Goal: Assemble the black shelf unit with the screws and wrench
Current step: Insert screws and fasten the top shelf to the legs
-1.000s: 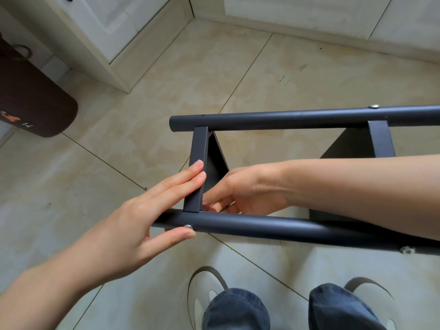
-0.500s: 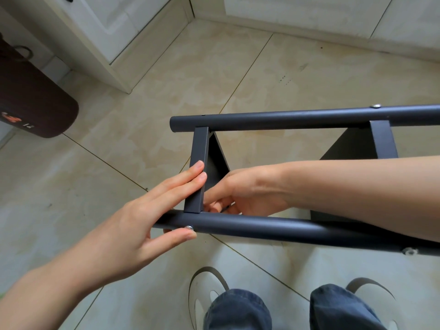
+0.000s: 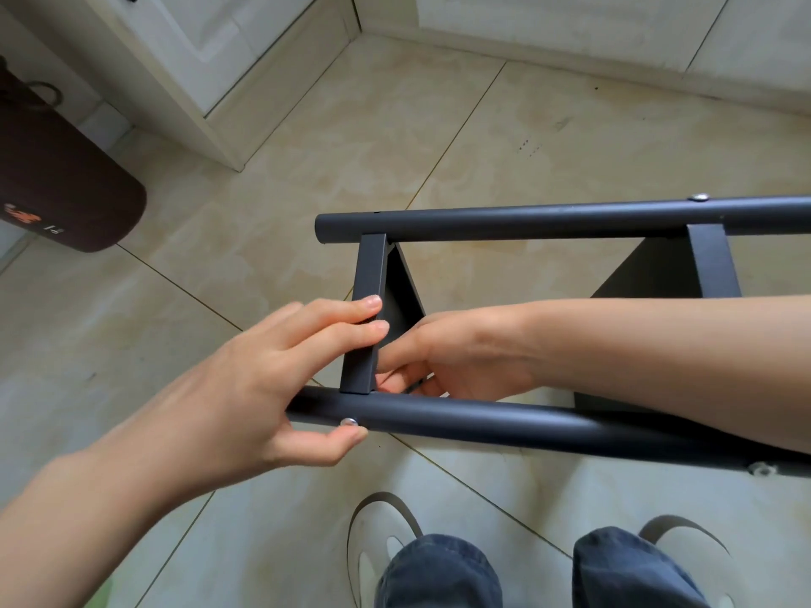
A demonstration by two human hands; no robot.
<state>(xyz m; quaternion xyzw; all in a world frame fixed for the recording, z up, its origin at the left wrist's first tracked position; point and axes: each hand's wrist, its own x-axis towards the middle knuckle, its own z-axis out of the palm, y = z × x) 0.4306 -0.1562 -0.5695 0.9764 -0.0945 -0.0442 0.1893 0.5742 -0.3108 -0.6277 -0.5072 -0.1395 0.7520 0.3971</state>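
Your left hand [image 3: 263, 388] is on the end of the black shelf unit [image 3: 526, 221], which lies on its side across the tiled floor [image 3: 395, 138] just ahead of your shoes [image 3: 382, 533]. Two fingers [image 3: 346, 311] of that hand lie straight across the flat crossbar [image 3: 366, 318], pressing on it, while the thumb [image 3: 333, 443] tucks under the near tube [image 3: 482, 423], right beside a silver screw [image 3: 349, 422] seated in the tube's side. So it's a pinch: crossbar and tube held between fingers and thumb.

Your right hand [image 3: 452, 357] reaches in from the right, between the two tubes, to the inner side of the same crossbar, just above the near tube. Its fingers are curled there around something slim and dark; I can't tell whether that is the wrench, because the crossbar and the fingers hide most of it.

The far tube [image 3: 570, 219] runs parallel, with another screw [image 3: 698, 197] on top near the second crossbar [image 3: 713, 265]. A third fastener [image 3: 762, 468] shows under the near tube at the right edge. A dark brown rounded object [image 3: 66, 186] sits at the left, by the white cabinet [image 3: 197, 50].
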